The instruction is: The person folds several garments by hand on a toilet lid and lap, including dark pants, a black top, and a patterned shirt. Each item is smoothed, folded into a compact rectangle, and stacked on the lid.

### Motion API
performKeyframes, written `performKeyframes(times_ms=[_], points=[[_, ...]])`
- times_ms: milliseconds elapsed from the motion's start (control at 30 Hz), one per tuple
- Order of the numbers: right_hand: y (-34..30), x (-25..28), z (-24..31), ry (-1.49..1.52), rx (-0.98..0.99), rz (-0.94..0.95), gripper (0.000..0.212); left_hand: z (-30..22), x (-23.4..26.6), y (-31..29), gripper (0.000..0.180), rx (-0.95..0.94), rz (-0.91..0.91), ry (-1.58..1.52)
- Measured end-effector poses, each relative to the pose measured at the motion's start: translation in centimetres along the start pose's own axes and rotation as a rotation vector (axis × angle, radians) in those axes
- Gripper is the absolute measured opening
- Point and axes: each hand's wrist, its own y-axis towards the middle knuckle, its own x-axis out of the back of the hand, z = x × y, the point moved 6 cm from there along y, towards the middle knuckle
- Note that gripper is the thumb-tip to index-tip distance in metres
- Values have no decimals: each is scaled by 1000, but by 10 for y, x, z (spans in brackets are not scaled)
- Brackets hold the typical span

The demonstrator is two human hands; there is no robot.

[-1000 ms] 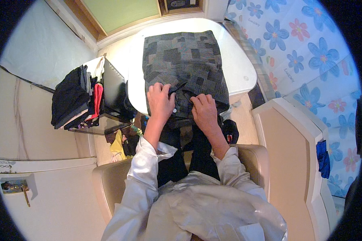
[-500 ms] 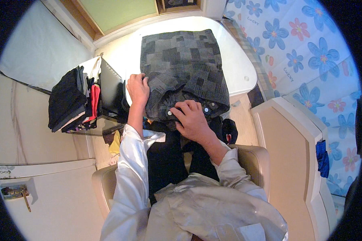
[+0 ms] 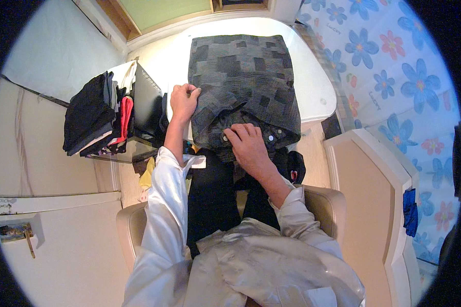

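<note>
A folded dark grey shirt (image 3: 246, 71) with a patchwork of lighter and darker squares lies on the white table, its collar end toward me. Small pale buttons show by the collar opening. At the shirt's left edge, my left hand (image 3: 184, 102) is curled, thumb and fingers closed at the fabric's border. My right hand (image 3: 248, 146) rests on the collar end between the buttons, its fingers extended side by side over the cloth. What lies under those fingertips is hidden.
The white table (image 3: 312, 92) has a rounded far right corner. To its left, a dark bin (image 3: 148, 105) stands beside a stack of folded dark clothes (image 3: 89, 115) with a red piece in it. A beige chair (image 3: 325, 207) surrounds me. A flowered curtain (image 3: 394, 77) hangs at right.
My left hand has slid slightly upward along the shirt's left edge, and its fingers are more curled. The right hand stays on the collar end. The whole view has shifted a little.
</note>
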Motion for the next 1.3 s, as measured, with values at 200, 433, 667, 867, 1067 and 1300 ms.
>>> performKeyframes(times_ms=[200,433,667,867,1067,1300], points=[[-3,3,-9,-4,-46,-39,34,2,-7,-2,19,117,-47,2],[-10,20,-22,122,-119,-15,32,4,-9,-5,17,107,-74,13],[-11,19,-26,168,-120,-24,33,-12,-7,-12,18,120,-108,145],[-13,14,-21,93,-152,-22,39,-69,6,-42,35,-126,-308,324],[-11,21,-15,94,-144,-21,33,-91,-2,-80,31,-397,-9,179],[-23,53,-58,245,-371,-184,29,-148,13,-88,50,-587,28,94]])
